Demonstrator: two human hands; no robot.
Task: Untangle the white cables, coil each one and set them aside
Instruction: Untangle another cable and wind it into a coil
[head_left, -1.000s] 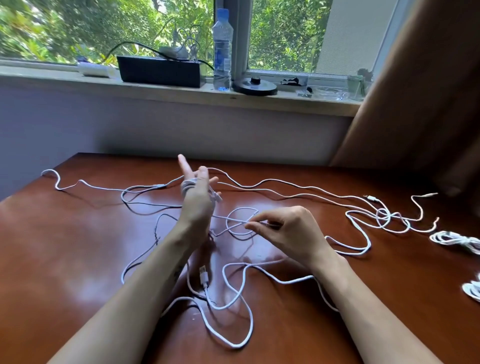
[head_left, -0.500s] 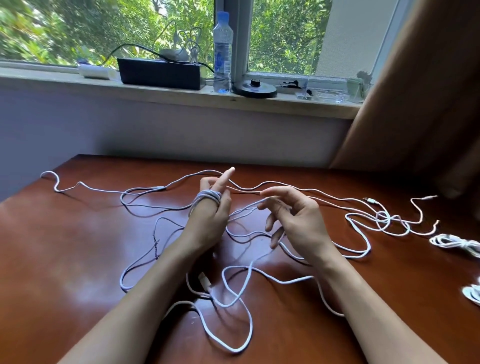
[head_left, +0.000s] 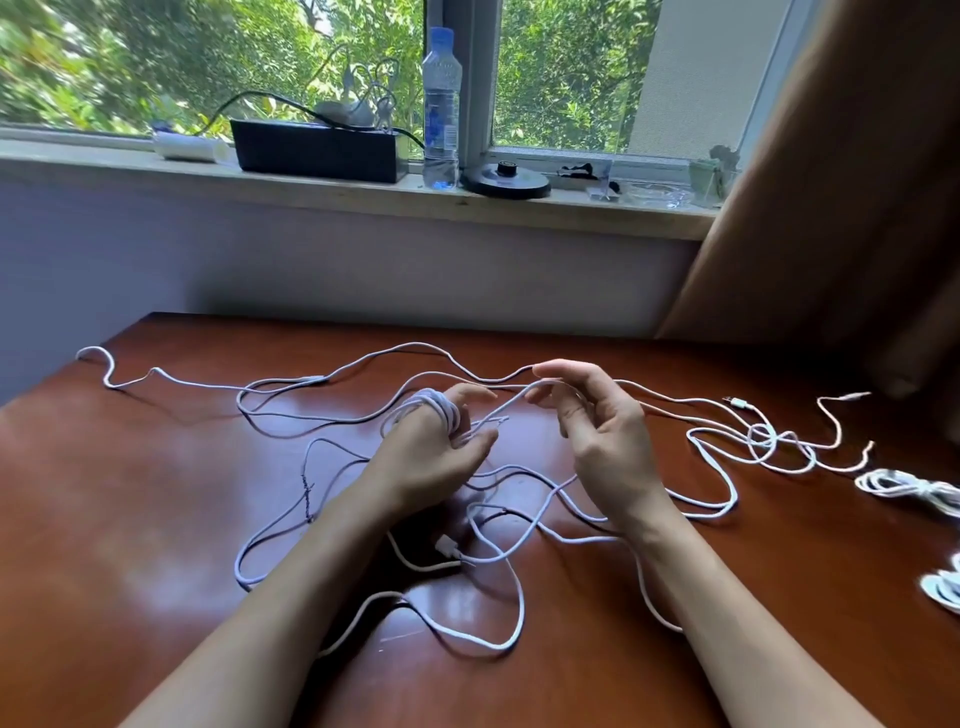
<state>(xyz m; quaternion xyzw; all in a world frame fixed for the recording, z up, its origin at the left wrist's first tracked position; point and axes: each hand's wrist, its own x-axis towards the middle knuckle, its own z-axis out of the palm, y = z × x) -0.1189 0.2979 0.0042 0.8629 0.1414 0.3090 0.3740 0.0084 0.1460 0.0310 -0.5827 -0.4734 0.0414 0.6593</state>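
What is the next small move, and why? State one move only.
Probably sweep the right hand round the left hand to lay one more turn on the coil. The right hand pinches the strand running to that coil wound on the left hand, and much loose cable lies on the table.

Windowsill (head_left: 322, 202): pale, runs nearly the full width. Above it: window (head_left: 561, 73) with a grey centre frame, daylight, green trees outside. On it: black box (head_left: 317, 150), water bottle (head_left: 440, 109), black round base (head_left: 506, 182). Below it: lilac-grey wall (head_left: 363, 270), then glossy red-brown table (head_left: 130, 493). Brown curtain (head_left: 857, 182) at its right end.
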